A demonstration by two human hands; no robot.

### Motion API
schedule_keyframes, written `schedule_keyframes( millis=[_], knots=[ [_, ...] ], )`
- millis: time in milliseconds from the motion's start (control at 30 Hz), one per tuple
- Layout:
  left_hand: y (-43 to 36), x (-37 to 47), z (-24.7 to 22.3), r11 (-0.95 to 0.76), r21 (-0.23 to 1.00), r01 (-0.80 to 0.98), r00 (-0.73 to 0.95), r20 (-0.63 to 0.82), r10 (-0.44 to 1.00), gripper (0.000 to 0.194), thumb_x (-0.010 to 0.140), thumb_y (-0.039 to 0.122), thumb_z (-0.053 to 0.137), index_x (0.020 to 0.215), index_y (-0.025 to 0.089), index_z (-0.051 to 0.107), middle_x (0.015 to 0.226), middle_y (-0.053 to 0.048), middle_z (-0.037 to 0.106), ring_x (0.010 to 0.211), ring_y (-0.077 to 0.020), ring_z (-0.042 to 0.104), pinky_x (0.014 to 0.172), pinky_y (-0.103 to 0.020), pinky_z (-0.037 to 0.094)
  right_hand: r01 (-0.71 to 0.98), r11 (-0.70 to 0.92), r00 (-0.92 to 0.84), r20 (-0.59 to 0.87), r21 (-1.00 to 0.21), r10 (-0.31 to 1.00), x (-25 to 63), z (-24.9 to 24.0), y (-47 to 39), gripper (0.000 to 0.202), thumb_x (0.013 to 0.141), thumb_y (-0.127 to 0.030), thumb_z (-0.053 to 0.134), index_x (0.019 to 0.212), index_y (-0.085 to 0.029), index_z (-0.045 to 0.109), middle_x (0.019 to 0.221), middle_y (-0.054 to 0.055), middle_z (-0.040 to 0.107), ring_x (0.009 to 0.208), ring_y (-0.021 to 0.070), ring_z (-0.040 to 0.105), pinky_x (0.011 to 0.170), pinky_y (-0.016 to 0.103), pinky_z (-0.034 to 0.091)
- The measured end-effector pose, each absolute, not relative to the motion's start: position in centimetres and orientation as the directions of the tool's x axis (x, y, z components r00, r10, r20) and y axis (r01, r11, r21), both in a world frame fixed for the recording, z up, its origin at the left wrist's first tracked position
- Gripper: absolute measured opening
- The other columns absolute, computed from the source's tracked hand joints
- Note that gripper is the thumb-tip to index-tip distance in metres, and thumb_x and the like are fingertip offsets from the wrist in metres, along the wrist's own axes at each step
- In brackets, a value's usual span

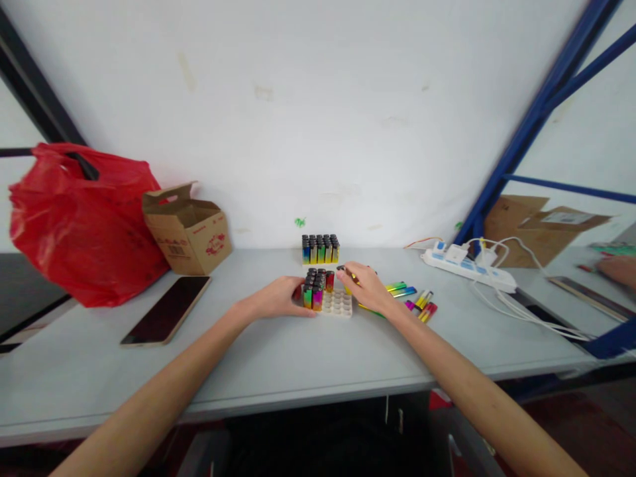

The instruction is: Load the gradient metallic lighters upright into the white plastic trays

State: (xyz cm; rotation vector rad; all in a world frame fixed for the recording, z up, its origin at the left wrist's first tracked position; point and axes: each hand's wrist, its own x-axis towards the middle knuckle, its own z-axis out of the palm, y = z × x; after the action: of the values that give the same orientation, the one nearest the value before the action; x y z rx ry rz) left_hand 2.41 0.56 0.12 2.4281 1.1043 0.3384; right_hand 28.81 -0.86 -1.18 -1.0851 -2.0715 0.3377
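With the left hand (278,298) steadying the tray (336,303), the right hand (365,283), pinching a lighter (348,272), could topple seated lighters (315,286).

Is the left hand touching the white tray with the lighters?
Touching. In the head view, the left hand rests against the near left corner of the white tray, with no gap visible.

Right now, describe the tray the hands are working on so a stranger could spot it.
On the grey table, look centre, before the full lighter block by the wall. The white tray sits between the left hand and right hand. Unlike that block, it is only part-filled, with empty round holes.
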Motion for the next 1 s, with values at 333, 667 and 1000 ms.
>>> schedule_keyframes(
  millis=[333, 667, 1000],
  knots=[
    [0.4, 2.4, 0.3, -0.565, 0.501, 0.655, 0.639, 0.031, 0.769, 0.06, 0.068, 0.069, 0.075, 0.099, 0.018, 0.067, 0.088, -0.004, 0.071, 0.074, -0.0212, 0.062, 0.064, -0.029, 0.043, 0.628, 0.61, -0.406, 0.465, -0.484, 0.787, 28.7, -1.5, -0.7, 0.044, 0.104, -0.052, 0.048, 0.072, -0.021, 0.053, 0.07, 0.002, 0.07, 0.063, 0.0162, 0.06, 0.064, 0.027, 0.038],
    [0.6, 2.4, 0.1, -0.577, 0.486, 0.656, 0.645, 0.036, 0.763, 0.061, 0.07, 0.07, 0.074, 0.099, 0.018, 0.065, 0.089, -0.004, 0.07, 0.074, -0.0207, 0.061, 0.064, -0.029, 0.043, 0.729, 0.611, -0.454, 0.452, -0.308, 0.768, 27.3, -2.0, -0.8, 0.035, 0.105, -0.05, 0.047, 0.089, -0.021, 0.06, 0.078, 0.006, 0.071, 0.069, 0.0208, 0.062, 0.064, 0.03, 0.037],
    [0.6, 2.5, 0.0, -0.582, 0.502, 0.64, 0.649, 0.054, 0.759, 0.058, 0.071, 0.067, 0.076, 0.103, 0.019, 0.067, 0.091, -0.003, 0.072, 0.076, -0.0211, 0.063, 0.065, -0.029, 0.044, 0.791, 0.576, -0.471, 0.395, -0.207, 0.788, 27.5, -1.6, -1.0, 0.034, 0.104, -0.048, 0.052, 0.092, -0.019, 0.065, 0.079, 0.007, 0.071, 0.067, 0.0198, 0.062, 0.061, 0.029, 0.032]
  ],
)
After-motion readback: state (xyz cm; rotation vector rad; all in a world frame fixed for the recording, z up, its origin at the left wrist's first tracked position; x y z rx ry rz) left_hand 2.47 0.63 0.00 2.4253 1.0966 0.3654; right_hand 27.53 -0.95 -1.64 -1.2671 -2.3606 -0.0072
